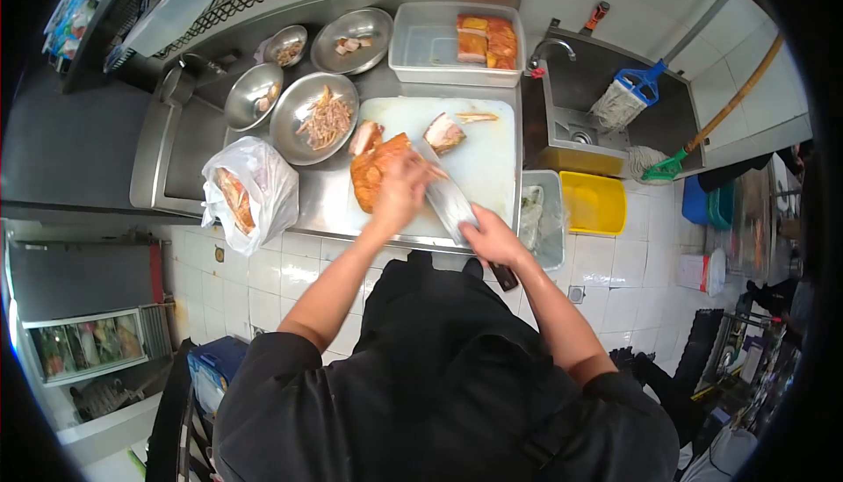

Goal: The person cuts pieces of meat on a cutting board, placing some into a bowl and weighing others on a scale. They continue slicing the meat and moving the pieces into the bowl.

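Gripping the cleaver (pixel 451 205) near its dark handle, the right hand (pixel 490 238) had its fingers wrapped closed. In the head view, the left hand (pixel 400 192) lay over the large browned meat piece (pixel 371 175) on the white cutting board (pixel 479 166); its blurred fingers left unclear whether they pinched or only pressed. A smaller cut chunk (pixel 443 133) sat beyond the blade, near the shredded-meat bowl (pixel 315 119).

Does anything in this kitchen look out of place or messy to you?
The blue mop does: its strings rest in the sink near the drain, an odd spot so close to the cutting board with meat on it. I see no obvious spill or damage.
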A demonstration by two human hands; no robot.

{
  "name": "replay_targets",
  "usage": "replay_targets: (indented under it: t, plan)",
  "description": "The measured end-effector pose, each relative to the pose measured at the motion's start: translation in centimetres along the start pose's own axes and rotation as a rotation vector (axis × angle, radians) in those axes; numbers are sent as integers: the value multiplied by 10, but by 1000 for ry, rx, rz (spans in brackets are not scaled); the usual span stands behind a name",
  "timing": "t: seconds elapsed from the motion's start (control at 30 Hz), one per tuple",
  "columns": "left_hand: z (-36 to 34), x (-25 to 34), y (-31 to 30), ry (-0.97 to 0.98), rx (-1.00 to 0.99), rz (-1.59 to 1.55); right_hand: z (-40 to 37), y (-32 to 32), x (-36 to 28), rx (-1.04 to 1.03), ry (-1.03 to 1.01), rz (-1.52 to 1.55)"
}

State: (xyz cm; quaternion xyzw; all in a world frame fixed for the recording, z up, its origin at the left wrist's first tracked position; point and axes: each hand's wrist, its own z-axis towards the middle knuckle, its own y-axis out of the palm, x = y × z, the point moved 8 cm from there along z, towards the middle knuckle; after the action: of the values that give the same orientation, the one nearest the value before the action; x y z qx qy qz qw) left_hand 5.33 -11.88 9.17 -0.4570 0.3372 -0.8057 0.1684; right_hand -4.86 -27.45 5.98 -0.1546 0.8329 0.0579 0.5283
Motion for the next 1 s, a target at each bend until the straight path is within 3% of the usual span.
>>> replay_targets:
  t: [0.07, 0.17, 0.23, 0.27, 0.33, 0.4, 0.47, 0.53, 0.57, 0.63, 0.67, 0.77, 0.83, 0.87, 0.9, 0.97, 1.0]
  plan:
    - [34, -17, -59, 65, 123, 70, 37, 14, -49, -59, -50, -31]
    - [78, -118, -107, -196, 173, 45, 75, 26, -79, -50, -42, -150]
    - [91, -199, -110, -433, -60, 435, 81, 25, -90, 171, -343, -683]
    - [93, -195, -107, -425, -68, 424, 60, 21, -100, 168, -238, -711]
    - [101, -164, -113, -429, 7, 872, 28, 12, -79, 223, -284, -730]
    - [125, -139, -79, -139, -46, 411, -5, -1, -38, 302, -290, -703]
    - [134, -95, -23, -9, -321, 37, -28, -16, 21, 364, -35, -720]
    - [128, -41, 31, 332, -588, -97, -50, -23, 59, 413, 67, -688]
    - [133, -32, 50, 341, -591, -103, -57, -28, 73, 451, 156, -652]
    - [115, -31, 105, 400, -1016, 175, -65, -30, 79, 496, 181, -601]
    - [115, -22, 106, 413, -1025, 176, -71, -31, 84, 532, 201, -551]
    - [120, -8, 99, 317, -1031, 292, -69, -33, 89, 575, 172, -491]
    - [124, -18, 83, -49, -887, -148, -69, -34, 86, 581, 157, -439]
    - [119, -25, 82, -105, -822, -414, -68, -33, 86, 571, 142, -399]
    - [107, -25, 80, -94, -827, -405, -70, -34, 86, 582, 136, -392]
    - [84, -30, 71, -564, -652, -1240, -69, -36, 84, 584, 103, -362]
    - [76, -30, 70, -550, -644, -1231, -69, -37, 83, 587, 84, -362]
